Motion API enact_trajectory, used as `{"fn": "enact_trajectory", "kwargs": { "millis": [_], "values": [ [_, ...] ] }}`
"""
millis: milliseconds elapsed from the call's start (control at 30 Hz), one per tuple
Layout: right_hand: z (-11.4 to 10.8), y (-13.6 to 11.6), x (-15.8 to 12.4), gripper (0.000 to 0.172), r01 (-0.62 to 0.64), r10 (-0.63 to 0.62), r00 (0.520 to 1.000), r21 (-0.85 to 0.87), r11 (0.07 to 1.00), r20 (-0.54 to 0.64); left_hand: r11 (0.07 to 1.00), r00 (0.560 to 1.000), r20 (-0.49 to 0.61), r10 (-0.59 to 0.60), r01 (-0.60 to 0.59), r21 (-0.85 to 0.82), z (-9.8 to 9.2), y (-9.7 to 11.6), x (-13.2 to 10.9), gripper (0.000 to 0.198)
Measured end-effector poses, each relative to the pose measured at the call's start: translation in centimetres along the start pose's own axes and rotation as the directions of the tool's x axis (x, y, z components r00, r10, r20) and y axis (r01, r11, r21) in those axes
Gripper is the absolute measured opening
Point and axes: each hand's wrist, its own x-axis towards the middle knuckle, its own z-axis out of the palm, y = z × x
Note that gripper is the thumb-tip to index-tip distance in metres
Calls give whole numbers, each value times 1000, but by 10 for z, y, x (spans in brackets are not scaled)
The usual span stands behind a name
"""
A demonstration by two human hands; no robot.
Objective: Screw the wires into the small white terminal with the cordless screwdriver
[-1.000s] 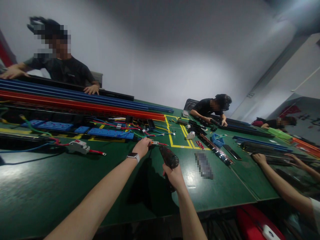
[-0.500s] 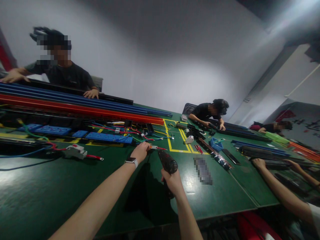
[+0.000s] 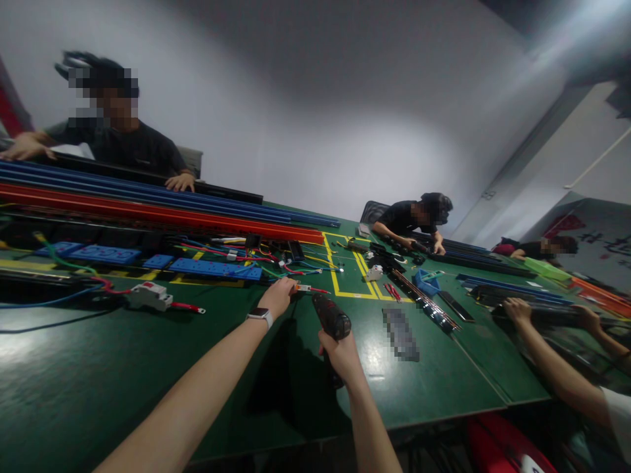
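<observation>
My left hand (image 3: pixel 279 297), with a watch on its wrist, has its fingers closed on a small white circuit breaker (image 3: pixel 304 288). Most of that breaker is hidden by the hand, and a short red wire (image 3: pixel 320 291) sticks out of it to the right. My right hand (image 3: pixel 344 358) is wrapped round the grip of a black cordless drill (image 3: pixel 333 319). The drill's front end points up toward the red wire, close to it; whether they touch I cannot tell. Another white circuit breaker (image 3: pixel 150 296) with a red lead lies on the table to the left.
Blue socket strips (image 3: pixel 214 269), coloured wires and long red rails (image 3: pixel 236 229) lie across the green table (image 3: pixel 197 368). A blurred-out flat object (image 3: pixel 401 335), a copper-coloured strip (image 3: pixel 424 303) and a blue bin (image 3: pixel 426 282) are to the right. Several co-workers sit around, one holding a black bar (image 3: pixel 552 316).
My hands, the breaker and the drill stay almost in place. At the right, the co-worker's hands have raised a black bar slightly from the table.
</observation>
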Motion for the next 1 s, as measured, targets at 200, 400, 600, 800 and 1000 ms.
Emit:
{"fn": "enact_trajectory", "kwargs": {
  "millis": [200, 400, 600, 800, 1000],
  "values": [
    [-2, 8, 3, 9, 16, -17, 999, 33, 999, 29, 1000, 1000, 1, 2, -2, 13, -1, 1, -1, 24],
    [-2, 10, 3, 10, 7, -9, 999, 35, 999, 46, 1000, 999, 25, -26, 27, -8, -2, 1, 0, 26],
    [-2, 12, 3, 10, 4, -6, 999, 36, 999, 36, 1000, 999, 21, -27, 28, -14, -4, 4, -1, 28],
    [-1, 16, 4, 10, 17, -18, 999, 38, 999, 28, 1000, 1000, -1, -16, 16, -17, -4, 4, -2, 28],
    [-1, 13, 3, 9, 20, -22, 999, 48, 999, 38, 1000, 1000, 10, -17, 17, -16, -6, 5, -1, 28]
  ]
}}
